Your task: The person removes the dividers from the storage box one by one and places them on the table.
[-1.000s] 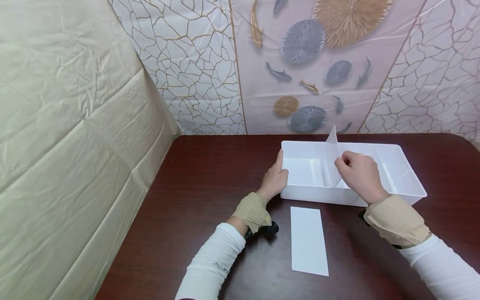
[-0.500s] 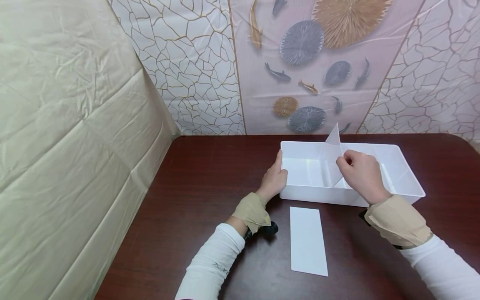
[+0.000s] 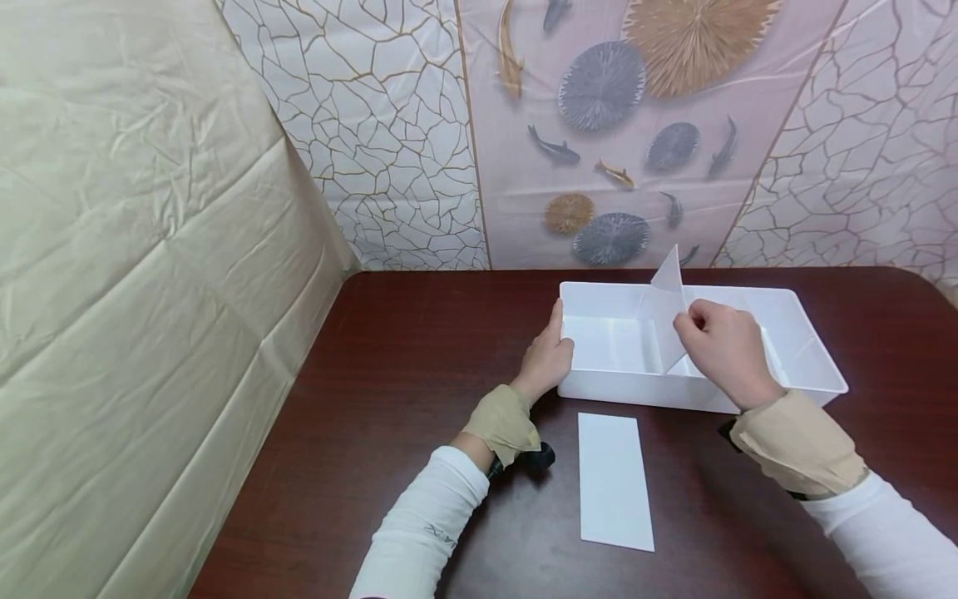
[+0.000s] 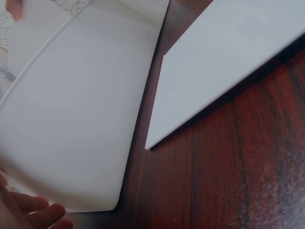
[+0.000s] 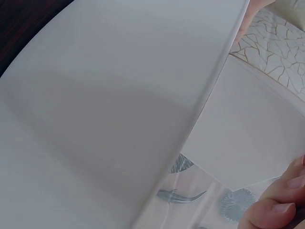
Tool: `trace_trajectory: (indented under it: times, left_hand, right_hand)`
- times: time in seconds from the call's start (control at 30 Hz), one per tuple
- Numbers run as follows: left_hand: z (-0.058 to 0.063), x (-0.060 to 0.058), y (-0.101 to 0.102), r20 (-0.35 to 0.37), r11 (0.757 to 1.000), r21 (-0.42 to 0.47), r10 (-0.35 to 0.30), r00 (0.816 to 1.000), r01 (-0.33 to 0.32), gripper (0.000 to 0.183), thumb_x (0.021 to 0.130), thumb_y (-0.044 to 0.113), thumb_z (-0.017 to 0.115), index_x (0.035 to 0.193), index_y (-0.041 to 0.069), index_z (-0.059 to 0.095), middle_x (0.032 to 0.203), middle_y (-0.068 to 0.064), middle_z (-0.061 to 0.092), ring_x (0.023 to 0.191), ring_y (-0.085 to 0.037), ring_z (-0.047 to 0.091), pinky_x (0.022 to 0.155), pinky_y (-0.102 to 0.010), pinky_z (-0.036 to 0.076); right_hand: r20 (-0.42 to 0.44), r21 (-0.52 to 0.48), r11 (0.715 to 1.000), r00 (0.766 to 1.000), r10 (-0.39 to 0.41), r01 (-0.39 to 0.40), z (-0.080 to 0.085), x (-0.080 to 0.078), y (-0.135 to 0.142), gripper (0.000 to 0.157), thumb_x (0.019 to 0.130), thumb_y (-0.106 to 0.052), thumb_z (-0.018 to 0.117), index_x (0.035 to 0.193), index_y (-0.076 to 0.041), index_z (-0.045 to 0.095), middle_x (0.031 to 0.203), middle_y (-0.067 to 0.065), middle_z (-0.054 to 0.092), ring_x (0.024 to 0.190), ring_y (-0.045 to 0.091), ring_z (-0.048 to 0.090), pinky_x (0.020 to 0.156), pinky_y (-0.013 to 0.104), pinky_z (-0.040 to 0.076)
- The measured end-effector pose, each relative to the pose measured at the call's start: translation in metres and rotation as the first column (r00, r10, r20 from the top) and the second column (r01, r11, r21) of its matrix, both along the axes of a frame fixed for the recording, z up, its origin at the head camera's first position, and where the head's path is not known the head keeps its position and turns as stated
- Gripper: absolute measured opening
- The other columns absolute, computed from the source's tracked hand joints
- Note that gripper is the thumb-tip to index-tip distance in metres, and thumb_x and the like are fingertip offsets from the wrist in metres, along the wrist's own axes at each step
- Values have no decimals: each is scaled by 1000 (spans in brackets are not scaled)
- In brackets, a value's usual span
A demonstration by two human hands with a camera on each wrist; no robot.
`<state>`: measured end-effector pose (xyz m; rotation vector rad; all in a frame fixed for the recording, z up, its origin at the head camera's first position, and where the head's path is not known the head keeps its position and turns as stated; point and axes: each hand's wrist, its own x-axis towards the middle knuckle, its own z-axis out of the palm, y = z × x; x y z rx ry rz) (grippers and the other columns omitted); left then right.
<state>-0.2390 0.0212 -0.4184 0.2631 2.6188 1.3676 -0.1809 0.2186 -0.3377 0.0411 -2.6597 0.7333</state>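
Note:
A long white plastic box (image 3: pixel 629 384) stands near the table's far side, partitioned inside. The left hand (image 3: pixel 545 359) holds the box's left end, index finger along the outside of the wall and thumb over the rim. Above the box, the right hand (image 3: pixel 726 349) pinches a thin white divider panel (image 3: pixel 668 320) by its edge. That panel tilts, its lower part inside the box and one corner jutting above the back rim. In the right wrist view the panel (image 5: pixel 248 129) shows behind the box wall, with curled fingers (image 5: pixel 276 205) at its edge.
A second white panel (image 3: pixel 615 482) lies flat on the dark wooden table (image 3: pixel 419 349), in front of the box. Beside the left wrist is a small black object (image 3: pixel 540 456). Patterned cloth (image 3: pixel 404 133) hangs behind the table, and a pale curtain (image 3: pixel 165 291) hangs on the left.
The right hand has shifted slightly to the right with the divider panel, whose top corner has moved right and a little up. The left hand and box look nearly unmoved.

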Motion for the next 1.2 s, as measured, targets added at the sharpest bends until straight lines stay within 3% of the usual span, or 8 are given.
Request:
trace_trajectory:
  times: [0.5, 0.77, 1.2]
  left_hand:
    - [0, 0, 0, -3, 1000, 3, -5, 1000, 5, 62, 91, 19, 29, 139, 41, -4, 146, 6, 22, 51, -15, 28, 51, -29, 28]
    - [-1, -1, 2, -44, 999, -42, 12, 999, -14, 63, 89, 19, 30, 142, 34, 0, 145, 4, 27, 73, -16, 47, 67, -28, 36]
    - [-2, -2, 1, -33, 1000, -28, 9, 999, -10, 63, 90, 18, 30, 141, 36, -2, 145, 5, 26, 63, -18, 43, 63, -28, 35]
  right_hand:
    - [17, -31, 1000, 1000, -4, 4, -1, 6, 2, 33, 85, -14, 40, 54, -5, 47, 45, 3, 40, 48, 19, 35, 43, 27, 26]
    - [20, -56, 998, 1000, 12, -11, 0, 10, 2, 32, 86, -14, 40, 56, -4, 48, 45, 2, 39, 48, 18, 35, 43, 26, 27]
    - [-4, -70, 997, 1000, 19, -19, -3, 17, 3, 33, 86, -15, 42, 56, -4, 48, 44, -1, 37, 46, 15, 34, 43, 25, 27]
